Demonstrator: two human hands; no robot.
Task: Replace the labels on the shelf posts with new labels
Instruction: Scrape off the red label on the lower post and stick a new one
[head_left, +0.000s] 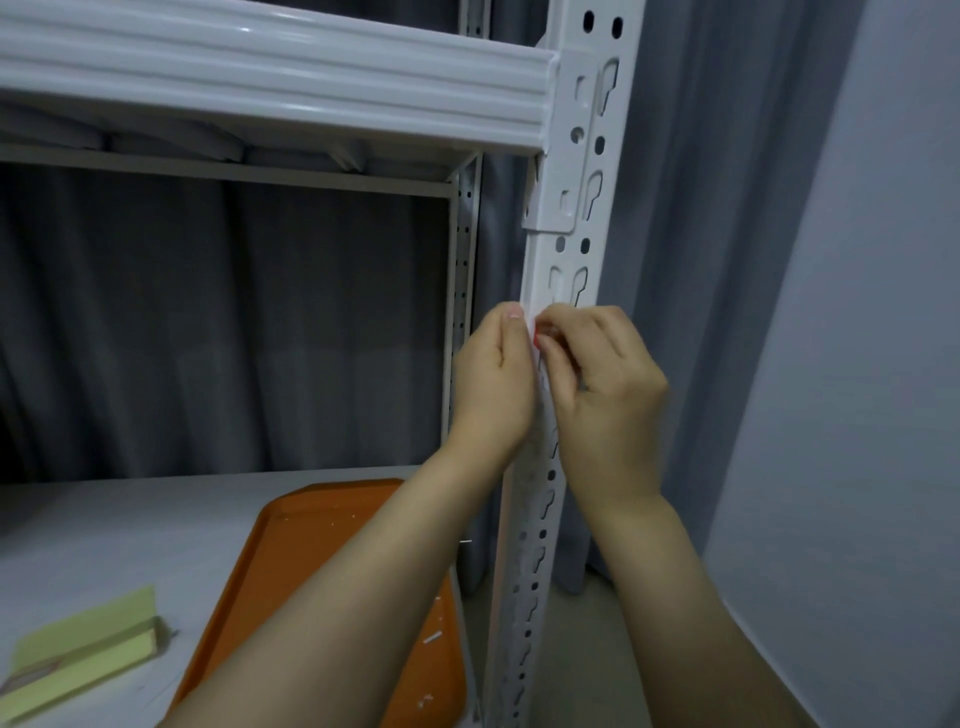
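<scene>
A white perforated shelf post (569, 249) stands right of centre. Both hands are raised against it at mid height. My left hand (493, 384) wraps the post's left edge, thumb tip on a small white label (533, 332). My right hand (608, 384) has its fingers curled in at the same spot, fingertips pinching the label, where a bit of red shows. Most of the label is hidden by the fingers.
An orange tray (311, 561) with small white paper scraps lies on the grey shelf board (104, 540) below. A stack of pale yellow-green paper pads (83, 660) sits at the lower left. A white beam (260, 73) crosses overhead; grey curtain behind, wall at right.
</scene>
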